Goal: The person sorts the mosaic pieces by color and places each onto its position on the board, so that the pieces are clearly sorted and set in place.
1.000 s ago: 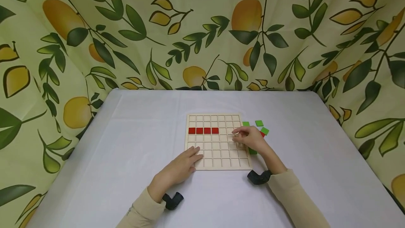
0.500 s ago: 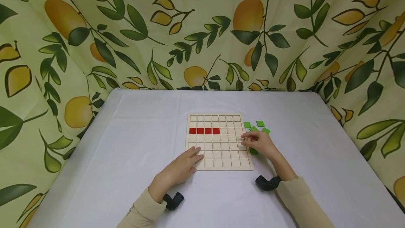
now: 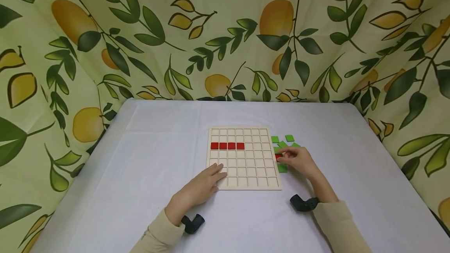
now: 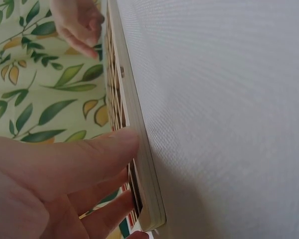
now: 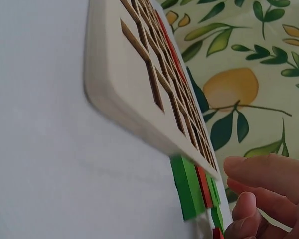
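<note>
A wooden grid board lies on the white table with a row of red tiles in its cells. My left hand rests on its near left corner, fingers spread over the cells; in the left wrist view the thumb is against the board's front edge. Off the board's right edge, my right hand is over the loose tiles with its fingers slightly bent. Its fingertips are right at a loose red tile, partly covered by them. In the right wrist view the thumb and fingers are apart.
Several green tiles lie scattered by the board's right side, some partly under the right hand. A patterned curtain with fruit and leaves hangs behind the table. A black device is on each wrist.
My right hand has moved right, from over the board's cells to the loose tiles beside it. A red tile now shows at its fingertips. The left hand has stayed put.
</note>
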`<state>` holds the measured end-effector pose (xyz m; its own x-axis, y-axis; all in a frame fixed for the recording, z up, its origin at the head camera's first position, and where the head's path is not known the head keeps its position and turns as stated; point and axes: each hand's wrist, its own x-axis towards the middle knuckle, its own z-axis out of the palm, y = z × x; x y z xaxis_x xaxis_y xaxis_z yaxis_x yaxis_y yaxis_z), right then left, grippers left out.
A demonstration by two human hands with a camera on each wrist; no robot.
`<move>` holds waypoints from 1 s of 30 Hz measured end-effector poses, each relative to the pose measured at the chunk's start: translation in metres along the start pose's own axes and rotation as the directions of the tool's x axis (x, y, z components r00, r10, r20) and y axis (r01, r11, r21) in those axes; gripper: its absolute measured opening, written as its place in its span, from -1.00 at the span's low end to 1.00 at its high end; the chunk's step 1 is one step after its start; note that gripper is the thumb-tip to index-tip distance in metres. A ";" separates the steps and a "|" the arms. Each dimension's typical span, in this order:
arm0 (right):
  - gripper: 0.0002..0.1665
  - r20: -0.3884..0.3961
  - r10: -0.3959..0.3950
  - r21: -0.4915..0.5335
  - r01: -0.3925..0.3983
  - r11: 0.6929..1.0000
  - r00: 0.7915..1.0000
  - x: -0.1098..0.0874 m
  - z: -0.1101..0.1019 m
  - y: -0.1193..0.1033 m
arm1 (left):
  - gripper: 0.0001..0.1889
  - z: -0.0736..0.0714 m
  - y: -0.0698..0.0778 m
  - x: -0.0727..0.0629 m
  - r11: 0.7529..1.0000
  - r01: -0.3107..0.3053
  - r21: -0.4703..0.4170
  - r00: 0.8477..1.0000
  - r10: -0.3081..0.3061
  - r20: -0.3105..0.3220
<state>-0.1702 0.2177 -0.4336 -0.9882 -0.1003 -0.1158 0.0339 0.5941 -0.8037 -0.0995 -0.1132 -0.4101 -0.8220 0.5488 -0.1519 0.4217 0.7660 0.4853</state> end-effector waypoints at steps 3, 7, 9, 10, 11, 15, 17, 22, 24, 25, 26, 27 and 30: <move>-0.61 -0.018 0.028 -0.030 -0.029 0.999 0.999 -0.001 -0.005 0.002 | -0.52 0.000 0.001 -0.001 1.000 0.005 -0.003 1.000 -0.005 0.007; -0.58 -0.039 0.065 -0.062 -0.067 0.996 0.997 -0.001 -0.011 0.005 | -0.52 -0.001 0.001 -0.002 1.000 0.011 -0.008 1.000 -0.011 0.006; -0.57 -0.049 0.077 -0.076 -0.081 0.994 0.996 0.000 -0.013 0.007 | -0.52 -0.001 0.001 -0.002 1.000 0.011 -0.012 1.000 -0.011 0.002; -0.56 -0.053 0.082 -0.085 -0.086 0.993 0.995 0.000 -0.014 0.008 | -0.51 -0.001 0.001 -0.002 1.000 0.012 -0.015 1.000 -0.012 0.002; -0.55 -0.058 0.086 -0.092 -0.091 0.992 0.995 0.000 -0.015 0.009 | -0.51 0.000 0.001 -0.002 1.000 0.011 -0.017 1.000 -0.011 0.000; -0.48 -0.069 0.101 -0.108 -0.108 0.988 0.993 0.000 -0.018 0.013 | -0.51 0.000 0.000 -0.001 1.000 0.002 -0.001 1.000 -0.002 -0.003; -0.45 -0.071 0.109 -0.113 -0.117 0.987 0.991 0.000 -0.019 0.014 | -0.51 0.001 0.000 -0.001 1.000 -0.001 0.006 1.000 0.001 -0.003; -0.42 -0.062 0.123 -0.122 -0.130 0.984 0.990 0.000 -0.020 0.015 | -0.51 0.001 0.000 -0.001 1.000 0.003 -0.007 1.000 -0.003 -0.001; -0.42 -0.055 0.123 -0.119 -0.129 0.984 0.991 0.000 -0.020 0.015 | -0.51 0.001 0.000 -0.001 1.000 0.004 -0.011 1.000 -0.004 0.000; -0.42 -0.051 0.121 -0.119 -0.126 0.985 0.991 0.000 -0.020 0.015 | -0.51 0.000 0.000 -0.001 1.000 0.003 -0.013 1.000 -0.003 -0.002; -0.43 -0.050 0.121 -0.118 -0.126 0.985 0.991 0.000 -0.020 0.015 | -0.51 0.000 0.001 -0.001 1.000 0.003 -0.014 1.000 -0.003 -0.002; -0.44 -0.049 0.119 -0.118 -0.124 0.985 0.992 0.000 -0.020 0.015 | -0.51 0.000 0.000 0.000 1.000 0.001 -0.013 1.000 -0.001 -0.003; -0.46 -0.046 0.108 -0.126 -0.113 0.985 0.993 0.001 -0.020 0.016 | -0.51 0.000 0.000 0.000 1.000 -0.001 -0.013 1.000 0.001 -0.005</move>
<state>-0.1739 0.2435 -0.4350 -0.9845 0.0015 -0.1752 0.1265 0.6977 -0.7051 -0.0990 -0.1132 -0.4100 -0.8235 0.5480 -0.1466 0.4178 0.7608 0.4967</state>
